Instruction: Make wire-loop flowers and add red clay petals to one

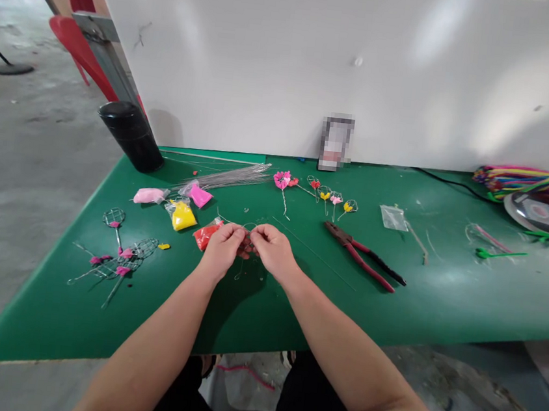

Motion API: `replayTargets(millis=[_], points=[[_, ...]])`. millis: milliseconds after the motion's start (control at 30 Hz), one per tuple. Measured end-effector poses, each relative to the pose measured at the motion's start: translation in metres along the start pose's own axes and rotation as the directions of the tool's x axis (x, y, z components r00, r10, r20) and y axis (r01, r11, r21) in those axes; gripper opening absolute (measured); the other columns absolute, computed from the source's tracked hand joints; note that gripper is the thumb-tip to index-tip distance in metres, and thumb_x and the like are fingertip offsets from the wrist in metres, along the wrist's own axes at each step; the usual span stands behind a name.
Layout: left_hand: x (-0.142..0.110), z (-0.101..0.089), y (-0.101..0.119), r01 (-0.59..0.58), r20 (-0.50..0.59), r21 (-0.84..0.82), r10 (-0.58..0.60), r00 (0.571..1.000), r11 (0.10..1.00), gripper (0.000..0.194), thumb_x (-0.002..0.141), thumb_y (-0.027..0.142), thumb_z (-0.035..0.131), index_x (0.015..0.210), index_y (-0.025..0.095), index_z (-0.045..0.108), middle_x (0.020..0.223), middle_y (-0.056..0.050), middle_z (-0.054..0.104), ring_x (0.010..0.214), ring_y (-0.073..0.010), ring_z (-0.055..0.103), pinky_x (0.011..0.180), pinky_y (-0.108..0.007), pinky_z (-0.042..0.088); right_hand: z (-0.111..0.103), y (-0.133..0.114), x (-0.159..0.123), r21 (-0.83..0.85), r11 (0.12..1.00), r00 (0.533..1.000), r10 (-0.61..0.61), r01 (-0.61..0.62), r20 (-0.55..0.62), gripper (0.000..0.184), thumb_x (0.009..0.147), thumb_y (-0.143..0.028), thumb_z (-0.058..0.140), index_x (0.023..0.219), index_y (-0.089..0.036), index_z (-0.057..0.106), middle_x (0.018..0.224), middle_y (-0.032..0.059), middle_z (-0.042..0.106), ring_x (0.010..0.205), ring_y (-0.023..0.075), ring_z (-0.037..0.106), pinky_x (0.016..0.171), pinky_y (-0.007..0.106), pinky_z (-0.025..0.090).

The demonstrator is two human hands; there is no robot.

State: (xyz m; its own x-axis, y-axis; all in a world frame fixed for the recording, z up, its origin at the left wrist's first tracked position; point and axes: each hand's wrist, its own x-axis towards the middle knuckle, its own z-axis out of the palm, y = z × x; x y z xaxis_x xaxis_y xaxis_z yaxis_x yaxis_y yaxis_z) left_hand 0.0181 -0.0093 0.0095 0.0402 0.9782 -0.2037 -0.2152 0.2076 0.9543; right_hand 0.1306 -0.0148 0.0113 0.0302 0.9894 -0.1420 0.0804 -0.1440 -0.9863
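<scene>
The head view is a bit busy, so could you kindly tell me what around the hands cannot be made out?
Wire: the part between the left hand and right hand is hidden by their fingers, head view.
Red bag: one side is hidden by the left hand, head view.
Upright card: blurred by pixelation, head view.
Coloured bundle: cut off by the right edge, head view.

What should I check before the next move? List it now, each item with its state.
Wire held: ok, pinched by left hand and right hand.
Twist in the wire: cannot tell, the hands hide it.
Pliers within reach: ok, lying to the right of the right hand.
Spare wires: ok, a bundle lies ahead on the green mat.
Red bag sealed: cannot tell.
</scene>
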Motion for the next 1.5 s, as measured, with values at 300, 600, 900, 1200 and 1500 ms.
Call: replayTargets(millis=[300, 600, 900, 1200, 1500], points=[[-0.004, 0.003, 0.005, 0.013, -0.009, 0.046, -0.013, 1.0, 0.999, 0.022, 0.062, 0.034, 0.063, 0.071, 0.015, 0.056, 0.055, 0.002, 0.057, 0.048, -0.011, 0.056, 0.045, -0.025, 0.049, -0.014, -0.009, 0.007, -0.078, 0.996, 0.996, 0.049, -0.043, 0.077, 0.004, 0.065, -0.018, 0.055, 0.061, -0.018, 0.056, 0.049, -0.0067, 0.052, 0.042, 0.0066, 0.047, 0.044, 0.02, 0.037], [-0.001, 0.003, 0.001, -0.101, -0.08, -0.014, 0.1, 0.992, 0.995, 0.015, 0.06, 0.028, 0.062, 0.068, 0.016, 0.059, 0.053, 0.004, 0.055, 0.046, -0.0088, 0.051, 0.045, -0.022, 0.042, -0.013, -0.005, 0.006, 0.011, 0.999, 0.988, 0.037, -0.039, 0.147, 0.008, 0.065, -0.018, 0.055, 0.069, -0.018, 0.061, 0.054, -0.0051, 0.056, 0.051, 0.0079, 0.051, 0.054, 0.022, 0.041], [0.0, 0.003, -0.005, -0.191, -0.164, 0.018, 0.191, 0.968, 0.982, 0.009, 0.063, 0.023, 0.056, 0.056, 0.017, 0.059, 0.051, 0.003, 0.054, 0.048, -0.0092, 0.049, 0.047, -0.021, 0.039, -0.002, -0.002, 0.002, 0.057, 0.998, 0.997, 0.037, -0.041, 0.068, 0.006, 0.066, -0.019, 0.052, 0.061, -0.019, 0.055, 0.051, -0.0051, 0.053, 0.049, 0.0087, 0.05, 0.053, 0.023, 0.042], [-0.001, 0.004, -0.003, -0.186, -0.166, 0.0, 0.183, 0.969, 0.983, 0.01, 0.063, 0.024, 0.054, 0.056, 0.019, 0.058, 0.051, 0.003, 0.052, 0.051, -0.0107, 0.05, 0.049, -0.022, 0.041, 0.011, 0.0, 0.0, 0.298, 0.951, 0.996, 0.08, -0.084, 0.024, 0.011, 0.065, -0.029, 0.052, 0.06, -0.02, 0.048, 0.05, -0.0065, 0.049, 0.042, 0.0077, 0.045, 0.045, 0.023, 0.039], [-0.001, 0.005, -0.004, -0.164, -0.085, -0.119, 0.154, 0.984, 0.979, 0.009, 0.065, 0.025, 0.057, 0.059, 0.019, 0.06, 0.055, 0.002, 0.056, 0.052, -0.0122, 0.053, 0.053, -0.026, 0.046, 0.01, 0.004, 0.0, 0.405, 0.914, 0.997, 0.003, 0.029, -0.08, 0.012, 0.062, -0.031, 0.054, 0.061, -0.02, 0.048, 0.049, -0.0066, 0.046, 0.045, 0.0085, 0.044, 0.048, 0.024, 0.038]])
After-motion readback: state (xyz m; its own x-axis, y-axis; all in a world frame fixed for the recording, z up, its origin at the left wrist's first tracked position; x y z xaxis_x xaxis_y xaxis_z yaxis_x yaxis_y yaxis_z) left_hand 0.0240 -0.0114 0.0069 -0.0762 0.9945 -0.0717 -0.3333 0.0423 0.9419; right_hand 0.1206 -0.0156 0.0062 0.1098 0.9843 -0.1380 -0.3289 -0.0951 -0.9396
